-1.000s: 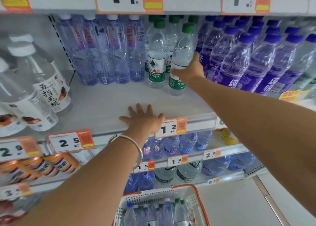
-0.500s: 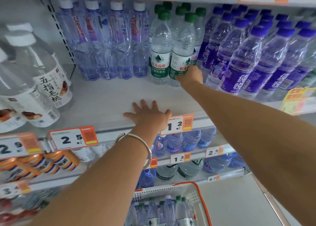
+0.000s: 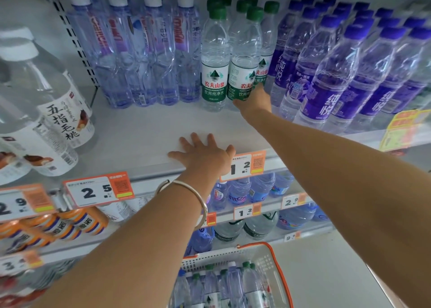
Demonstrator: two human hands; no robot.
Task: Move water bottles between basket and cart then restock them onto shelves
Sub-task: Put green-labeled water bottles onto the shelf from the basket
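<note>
I am looking up at the shelf (image 3: 144, 130). My right hand (image 3: 254, 101) is at 12 o'clock, low down on a bottle (image 3: 242, 58) with a green cap. The thumb sits in front. The fingers go round the back where I can't see them, so I think the hand is clamped on the bottle. The bottle is on the shelf at the front of the green row (image 3: 214, 58), touching the one at its 9 o'clock. It looks a bit tipped, but this camera bends things, so I can't be sure.

The purple bottles (image 3: 326, 86) are at 3 o'clock, just beside my right hand. My left hand (image 3: 205, 156) lies flat near the front edge of the shelf with its fingers apart. It holds nothing. A price tag (image 3: 243, 165) is just beside it. The basket (image 3: 256, 257) is down at 6 o'clock with more bottles in it.

Here is what could go wrong. If I let go before the bottle's bottom is flat, it may tip and knock its neighbours. One could then roll off the front and drop. The gap at 3 o'clock is tight, so pulling my hand out fast could drag a purple bottle forward. If I lean hard on my left hand, it could slip and bump the tag.
</note>
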